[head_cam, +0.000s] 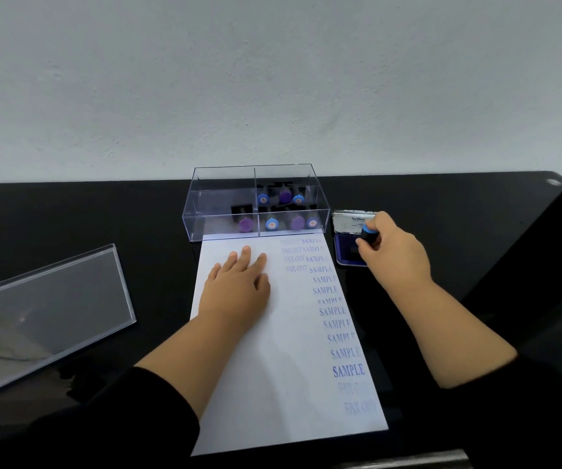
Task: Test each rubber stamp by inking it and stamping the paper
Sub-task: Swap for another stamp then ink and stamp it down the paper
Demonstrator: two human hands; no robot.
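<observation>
Right hand [393, 248] grips a stamp [369, 235] on the ink pad [347, 255], center right; left hand [239, 282] flat, fingers relaxed, on the paper [272, 350] — uneven inking risks another faint print.

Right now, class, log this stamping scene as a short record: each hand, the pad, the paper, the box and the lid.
left hand: flat on the paper, fingers straight
right hand: grips a stamp, pressing it on the pad
pad: open, blue, right of the paper
paper: SAMPLE and FAX OUT prints down its right side
box: clear, divided, stamps inside
lid: off, lying left of the paper
</observation>
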